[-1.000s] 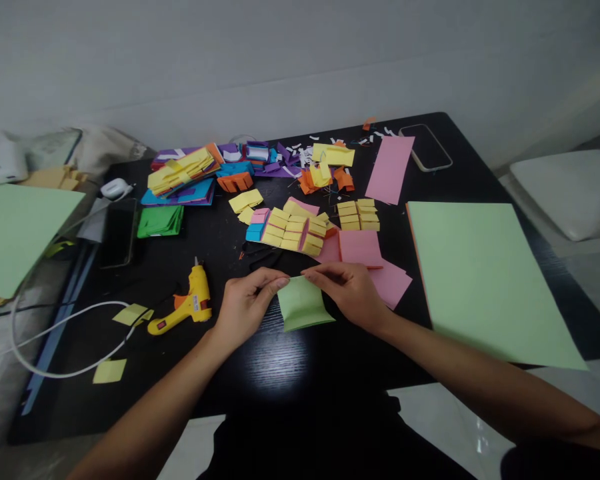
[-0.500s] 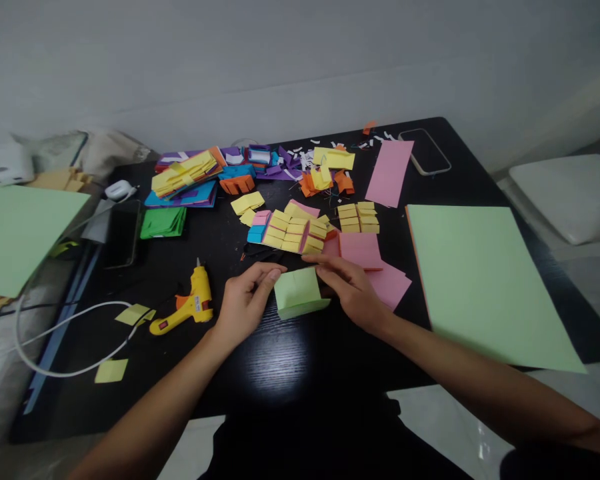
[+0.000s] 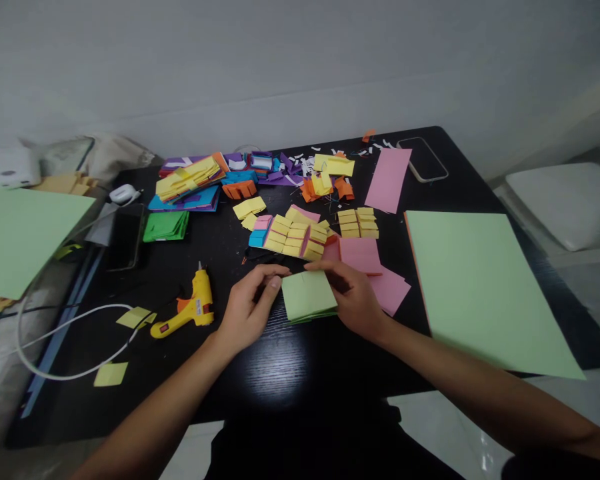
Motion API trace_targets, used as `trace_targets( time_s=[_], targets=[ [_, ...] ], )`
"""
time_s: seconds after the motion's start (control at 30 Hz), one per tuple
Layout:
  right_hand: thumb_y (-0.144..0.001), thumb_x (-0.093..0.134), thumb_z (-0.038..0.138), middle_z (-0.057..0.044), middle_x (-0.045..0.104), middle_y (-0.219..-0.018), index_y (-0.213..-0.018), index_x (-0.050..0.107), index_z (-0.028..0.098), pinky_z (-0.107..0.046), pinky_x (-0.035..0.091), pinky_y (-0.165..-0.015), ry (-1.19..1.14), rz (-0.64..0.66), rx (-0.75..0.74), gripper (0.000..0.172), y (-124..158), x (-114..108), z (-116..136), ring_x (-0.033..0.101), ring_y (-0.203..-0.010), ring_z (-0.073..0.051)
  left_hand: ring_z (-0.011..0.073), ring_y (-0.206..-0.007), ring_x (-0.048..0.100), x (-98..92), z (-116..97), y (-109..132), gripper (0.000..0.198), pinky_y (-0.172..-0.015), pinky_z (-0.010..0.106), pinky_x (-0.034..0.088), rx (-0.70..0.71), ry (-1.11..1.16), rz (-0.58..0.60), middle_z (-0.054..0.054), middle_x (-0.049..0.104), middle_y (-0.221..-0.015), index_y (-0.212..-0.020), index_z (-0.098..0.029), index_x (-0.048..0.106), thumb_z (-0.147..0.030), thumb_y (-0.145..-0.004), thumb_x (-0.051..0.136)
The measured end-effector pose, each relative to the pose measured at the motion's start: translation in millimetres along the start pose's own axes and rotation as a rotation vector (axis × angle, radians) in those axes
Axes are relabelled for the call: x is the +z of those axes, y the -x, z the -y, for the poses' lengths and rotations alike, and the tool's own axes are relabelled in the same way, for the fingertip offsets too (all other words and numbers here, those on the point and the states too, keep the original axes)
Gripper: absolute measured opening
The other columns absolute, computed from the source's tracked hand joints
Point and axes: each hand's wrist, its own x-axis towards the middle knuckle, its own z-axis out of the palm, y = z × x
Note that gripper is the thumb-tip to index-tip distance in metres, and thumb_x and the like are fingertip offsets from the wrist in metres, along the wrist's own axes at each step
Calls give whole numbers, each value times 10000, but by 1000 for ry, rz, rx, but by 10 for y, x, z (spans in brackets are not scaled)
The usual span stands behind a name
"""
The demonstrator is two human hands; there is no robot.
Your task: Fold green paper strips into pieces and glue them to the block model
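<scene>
A folded light green paper [image 3: 308,297] is held between my two hands, low over the front middle of the black table. My left hand [image 3: 253,300] has its thumb and fingers closed at the paper's left edge. On the other side my right hand [image 3: 357,297] grips the right edge, its forefinger reaching along the far edge and its other fingers partly hidden. Just beyond lies a card with rows of folded yellow paper pieces [image 3: 295,237]. Pink paper sheets [image 3: 391,288] lie past my right hand, and a yellow glue gun [image 3: 197,303] rests left of my left hand.
A large light green sheet [image 3: 490,287] covers the table's right side. Stacked yellow papers [image 3: 190,179], green folded papers [image 3: 166,227] and paper scraps [image 3: 307,163] lie at the back. A white cable [image 3: 70,377] loops on the left near a dark phone [image 3: 126,237].
The green paper's raised front flap has come down, so the paper looks flatter. My right hand's fingers have drawn in closer around its right edge. The view has shifted slightly.
</scene>
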Motion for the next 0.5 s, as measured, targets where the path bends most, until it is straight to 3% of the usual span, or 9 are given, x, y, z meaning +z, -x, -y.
trace_targets(
  time_s=[0.2, 0.27, 0.37, 0.5],
  targets=[
    [-927, 720, 211, -52, 742, -979, -972, 807, 255, -361, 567, -814, 178, -139, -187, 108, -7, -11, 28, 702, -909, -220, 161, -876, 618, -17, -22, -9, 308, -818, 307, 537, 206, -35, -27, 63, 621, -1078, -1261, -211, 664, -146, -962, 632],
    [-931, 701, 163, -42, 669, -918, -934, 824, 270, -355, 558, -802, 253, -196, -287, 163, 2, -15, 26, 664, -884, -207, 154, -844, 597, -18, -28, -10, 336, -799, 294, 527, 245, -55, -35, 41, 621, -1001, -1264, -213, 675, -138, -936, 679],
    [-944, 627, 85, -16, 589, -823, -926, 836, 286, -303, 525, -672, 314, -189, -391, 290, 25, -18, 15, 612, -761, -168, 138, -769, 601, -16, -33, -11, 337, -741, 262, 518, 272, -24, -16, 9, 648, -871, -1267, -221, 714, -136, -941, 693],
    [-924, 631, 60, 9, 620, -785, -1103, 802, 288, -290, 528, -667, 296, -169, -436, 337, 38, 0, 16, 603, -708, -151, 162, -887, 714, -23, -48, -16, 277, -785, 260, 547, 258, 57, 6, 53, 768, -993, -1180, -230, 794, -121, -959, 668]
  ],
)
